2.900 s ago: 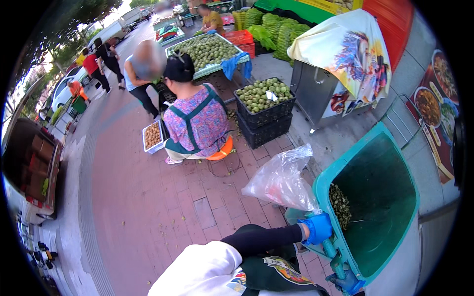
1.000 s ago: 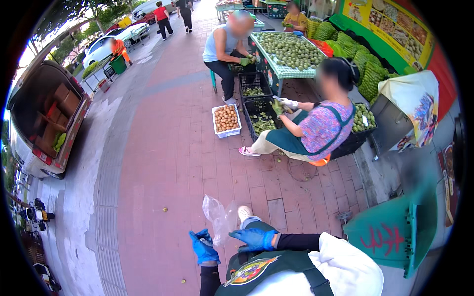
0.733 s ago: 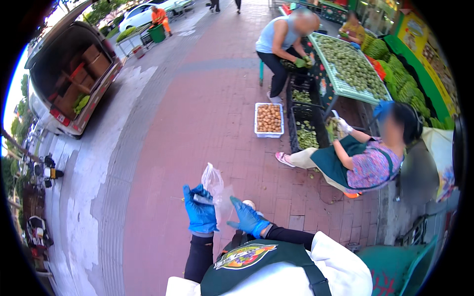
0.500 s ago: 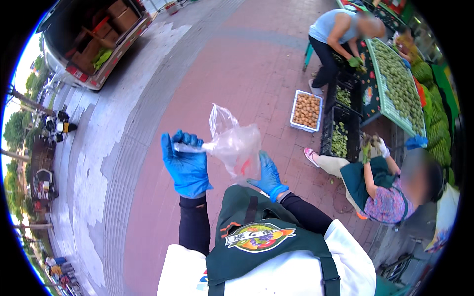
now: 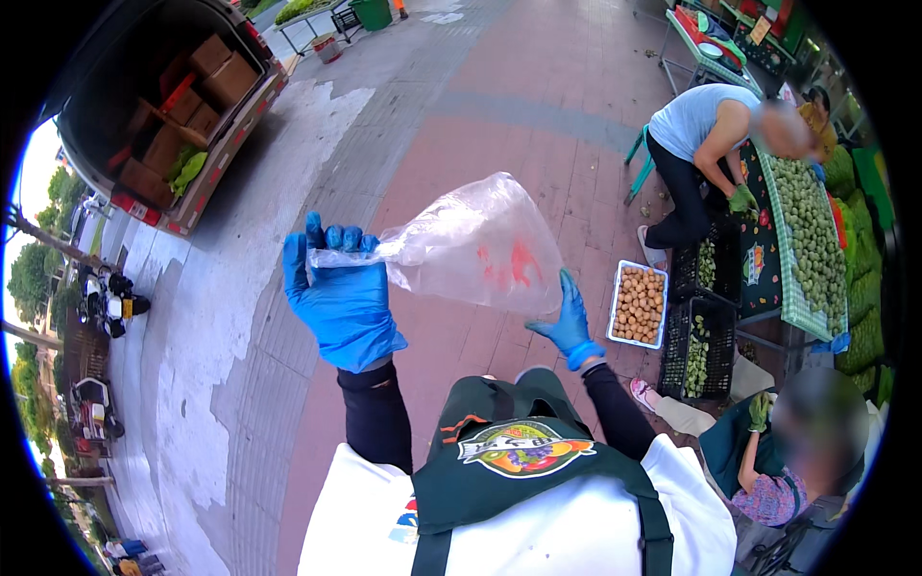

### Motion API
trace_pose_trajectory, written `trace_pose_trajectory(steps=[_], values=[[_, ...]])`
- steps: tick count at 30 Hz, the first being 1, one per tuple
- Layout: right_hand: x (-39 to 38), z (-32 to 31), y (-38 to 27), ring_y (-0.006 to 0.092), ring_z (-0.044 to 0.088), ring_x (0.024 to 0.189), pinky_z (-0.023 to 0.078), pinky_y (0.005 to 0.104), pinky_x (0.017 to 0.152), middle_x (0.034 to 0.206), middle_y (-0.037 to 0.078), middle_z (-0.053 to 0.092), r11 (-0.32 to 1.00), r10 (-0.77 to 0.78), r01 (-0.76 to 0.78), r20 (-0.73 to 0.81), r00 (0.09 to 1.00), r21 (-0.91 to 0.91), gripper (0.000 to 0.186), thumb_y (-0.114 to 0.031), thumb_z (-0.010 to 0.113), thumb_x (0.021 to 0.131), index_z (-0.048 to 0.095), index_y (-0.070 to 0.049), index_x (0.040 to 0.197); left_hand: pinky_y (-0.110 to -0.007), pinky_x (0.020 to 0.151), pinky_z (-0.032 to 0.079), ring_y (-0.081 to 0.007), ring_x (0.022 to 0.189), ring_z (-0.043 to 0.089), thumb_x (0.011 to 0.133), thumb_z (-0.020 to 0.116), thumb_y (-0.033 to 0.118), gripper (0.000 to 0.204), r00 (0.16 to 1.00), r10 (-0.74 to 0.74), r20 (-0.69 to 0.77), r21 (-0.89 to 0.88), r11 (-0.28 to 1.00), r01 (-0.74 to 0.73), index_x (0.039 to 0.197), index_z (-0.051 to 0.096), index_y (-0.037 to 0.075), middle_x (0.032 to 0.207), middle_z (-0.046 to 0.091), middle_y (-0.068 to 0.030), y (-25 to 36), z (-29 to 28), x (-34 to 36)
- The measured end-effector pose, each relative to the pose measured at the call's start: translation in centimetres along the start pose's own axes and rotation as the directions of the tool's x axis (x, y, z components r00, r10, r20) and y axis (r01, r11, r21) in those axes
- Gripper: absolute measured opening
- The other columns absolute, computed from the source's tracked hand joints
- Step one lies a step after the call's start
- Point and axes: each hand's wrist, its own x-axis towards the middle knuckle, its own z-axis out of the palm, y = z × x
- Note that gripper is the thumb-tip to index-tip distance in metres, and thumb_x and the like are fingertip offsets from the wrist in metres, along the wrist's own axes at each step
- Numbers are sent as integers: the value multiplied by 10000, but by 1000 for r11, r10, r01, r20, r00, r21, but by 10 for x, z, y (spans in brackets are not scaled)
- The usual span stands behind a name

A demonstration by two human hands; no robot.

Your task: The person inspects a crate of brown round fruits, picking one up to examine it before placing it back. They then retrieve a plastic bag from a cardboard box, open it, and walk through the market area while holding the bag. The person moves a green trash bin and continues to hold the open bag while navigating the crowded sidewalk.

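Observation:
A clear plastic bag [image 5: 480,245] with red print hangs spread out in front of me, above the pavement. My left hand [image 5: 346,298], in a blue glove, is closed on the bag's narrow gathered end, with the fingers curled over it. At the bag's lower right corner is my right hand [image 5: 569,331], also blue-gloved. Its thumb and fingers stand apart, close against the plastic; whether they touch it I cannot tell. The bag looks puffed out, with no contents visible.
To the right are a white crate of round brown produce [image 5: 639,304], black crates [image 5: 696,346] of green produce and a stall table of green produce [image 5: 810,235]. Two people [image 5: 711,125] work there with gloved hands. An open van [image 5: 182,115] with cardboard boxes stands at far left.
The bag has spread from a crumpled shape into a wide one. My right hand has moved right, away from my left. My left hand has shifted slightly left and up, keeping its hold.

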Motion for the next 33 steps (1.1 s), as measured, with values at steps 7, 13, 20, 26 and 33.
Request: trace_pose_trajectory(steps=[7,13,20,26,33], values=[[259,-36,59,213,229,1296,212,324,1042,1385,130,279,795,50,-199,265,963,573,818,-368,672,745,236,-36,1353,-262,514,270,-103,411,312,861,455,427,423,799,-405,444,239,913,329,540,449,152,447,326,30,-25,24,157],[509,31,60,154,407,1138,300,299,980,1240,78,462,428,-204,-497,616,761,755,620,-426,541,817,393,-39,1279,-291,413,243,-145,359,370,833,482,465,499,674,-579,459,521,790,324,462,421,138,383,379,-4,-49,41,273],[651,-3,68,110,505,998,365,240,911,1110,49,568,447,-100,-534,634,767,717,299,-123,511,859,553,-4,1130,-303,593,332,-145,610,434,828,539,316,250,982,-78,172,297,955,23,817,531,66,677,483,-31,-85,25,466],[744,-87,120,120,531,958,397,250,883,1089,71,574,498,196,-408,360,912,765,323,-197,449,906,541,15,1132,-384,949,383,-262,1036,521,820,526,67,348,909,-399,-122,275,866,418,1158,510,-13,1082,570,-149,-181,-92,660],[798,-161,139,156,546,977,403,271,893,1082,95,577,406,462,-301,90,882,863,386,-273,422,920,527,26,1140,-370,866,464,-226,931,578,821,583,132,238,634,-755,-166,476,501,722,1031,577,18,1004,599,-103,-370,-109,884]])
